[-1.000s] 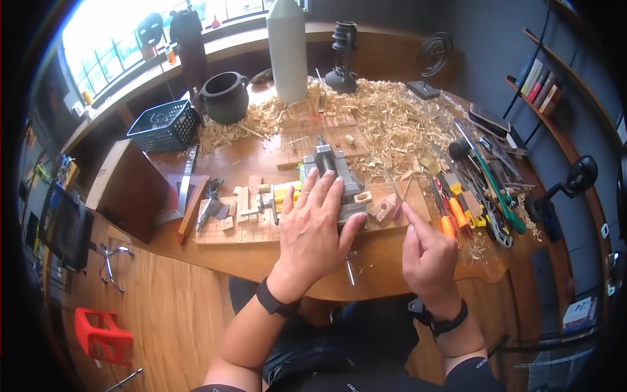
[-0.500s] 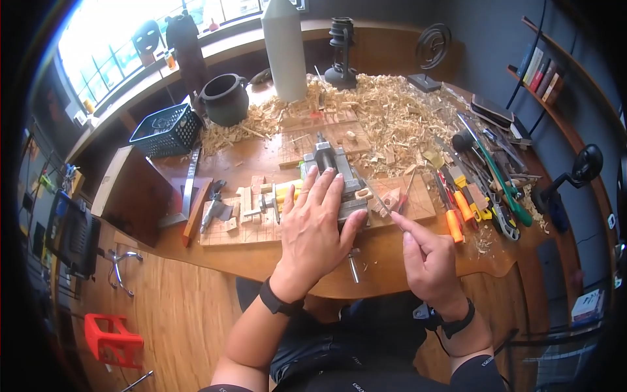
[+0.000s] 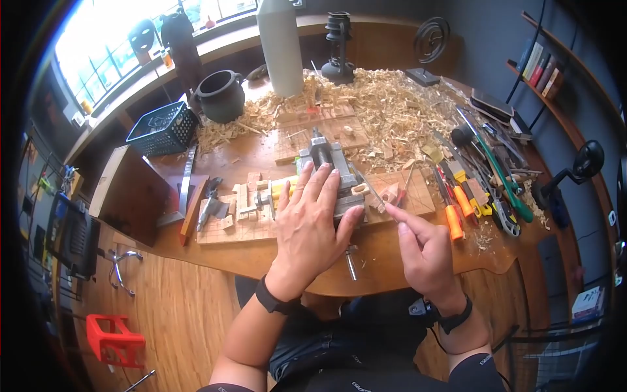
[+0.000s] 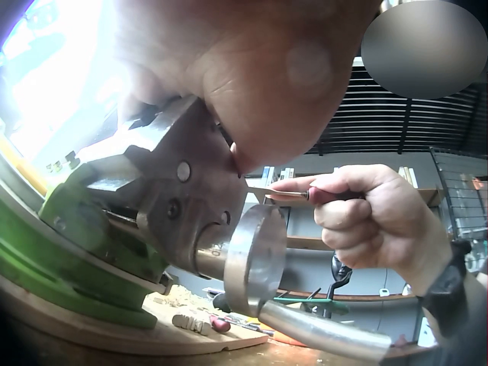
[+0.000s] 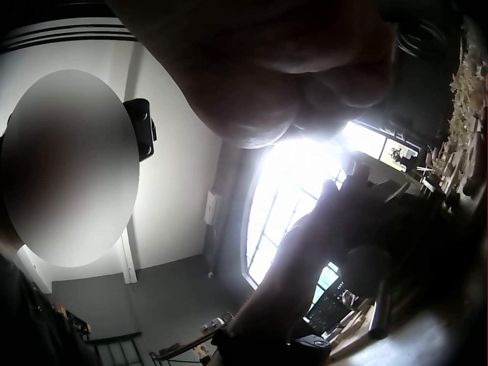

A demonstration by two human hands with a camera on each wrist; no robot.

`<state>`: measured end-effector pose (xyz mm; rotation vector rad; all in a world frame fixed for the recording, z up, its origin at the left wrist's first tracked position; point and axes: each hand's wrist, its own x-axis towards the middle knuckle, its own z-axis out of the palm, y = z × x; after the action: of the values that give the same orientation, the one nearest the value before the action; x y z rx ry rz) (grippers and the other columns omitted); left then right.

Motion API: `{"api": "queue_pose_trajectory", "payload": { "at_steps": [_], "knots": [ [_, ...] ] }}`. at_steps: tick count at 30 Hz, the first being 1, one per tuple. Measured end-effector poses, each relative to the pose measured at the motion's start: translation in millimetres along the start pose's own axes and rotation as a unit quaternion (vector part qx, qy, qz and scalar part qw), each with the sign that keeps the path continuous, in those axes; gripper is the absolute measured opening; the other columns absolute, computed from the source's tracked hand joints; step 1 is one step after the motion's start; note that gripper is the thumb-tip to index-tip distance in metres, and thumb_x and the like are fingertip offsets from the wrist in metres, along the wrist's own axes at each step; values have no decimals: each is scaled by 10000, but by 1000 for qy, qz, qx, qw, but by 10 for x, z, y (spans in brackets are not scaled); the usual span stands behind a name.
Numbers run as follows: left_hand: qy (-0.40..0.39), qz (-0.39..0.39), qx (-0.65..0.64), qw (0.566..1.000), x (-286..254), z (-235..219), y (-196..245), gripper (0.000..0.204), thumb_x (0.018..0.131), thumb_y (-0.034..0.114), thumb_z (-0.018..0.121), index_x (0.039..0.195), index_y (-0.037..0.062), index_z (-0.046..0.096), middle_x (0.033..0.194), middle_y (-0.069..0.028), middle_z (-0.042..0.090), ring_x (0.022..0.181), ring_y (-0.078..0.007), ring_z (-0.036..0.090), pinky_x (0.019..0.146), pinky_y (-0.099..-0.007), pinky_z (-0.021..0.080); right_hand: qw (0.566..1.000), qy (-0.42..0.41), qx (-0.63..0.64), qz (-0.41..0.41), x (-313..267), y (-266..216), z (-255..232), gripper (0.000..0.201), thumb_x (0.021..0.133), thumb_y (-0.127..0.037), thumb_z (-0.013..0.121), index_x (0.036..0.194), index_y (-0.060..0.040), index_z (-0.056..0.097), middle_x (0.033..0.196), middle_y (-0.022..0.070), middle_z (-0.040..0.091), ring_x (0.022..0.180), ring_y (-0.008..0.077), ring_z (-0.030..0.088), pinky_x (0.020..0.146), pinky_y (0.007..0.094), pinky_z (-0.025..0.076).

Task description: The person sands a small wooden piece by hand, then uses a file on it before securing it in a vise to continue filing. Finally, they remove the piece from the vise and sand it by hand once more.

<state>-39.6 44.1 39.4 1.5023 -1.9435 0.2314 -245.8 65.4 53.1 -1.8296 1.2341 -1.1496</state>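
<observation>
My left hand (image 3: 309, 232) lies flat with fingers spread on top of a grey metal vise (image 3: 332, 155). A small wooden piece (image 3: 360, 189) with a slot sits at the vise's right side. My right hand (image 3: 426, 251) grips a slim tool, its index finger stretched along the blade (image 3: 373, 191) that points at that piece. In the left wrist view the tool's dark red handle (image 4: 335, 195) shows inside the right hand (image 4: 385, 221), beside the vise body (image 4: 183, 175) on its green base (image 4: 91, 282). The right wrist view is mostly dark.
A gridded board (image 3: 245, 228) under the vise carries wooden bits. Shavings (image 3: 405, 117) are heaped behind. Knives and other tools, with an orange handle (image 3: 453, 222), lie to the right. A basket (image 3: 163, 129), a dark pot (image 3: 221, 97) and a wooden box (image 3: 130, 193) stand left.
The right hand has moved slightly left, bringing the blade from over the board to the vise's right side. The left hand stays on the vise.
</observation>
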Motion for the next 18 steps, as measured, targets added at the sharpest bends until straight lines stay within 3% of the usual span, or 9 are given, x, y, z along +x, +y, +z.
{"api": "queue_pose_trajectory", "payload": {
  "at_steps": [18],
  "knots": [
    [-3, 3, 12, 1000, -8, 3, -8, 568, 937, 398, 676, 1353, 16, 618, 1421, -199, 601, 1408, -401, 488, 1142, -539, 368, 998, -6, 44, 33, -13, -56, -67, 309, 1003, -60, 542, 1246, 50, 699, 549, 32, 486, 532, 21, 447, 483, 280, 371]
  ]
}}
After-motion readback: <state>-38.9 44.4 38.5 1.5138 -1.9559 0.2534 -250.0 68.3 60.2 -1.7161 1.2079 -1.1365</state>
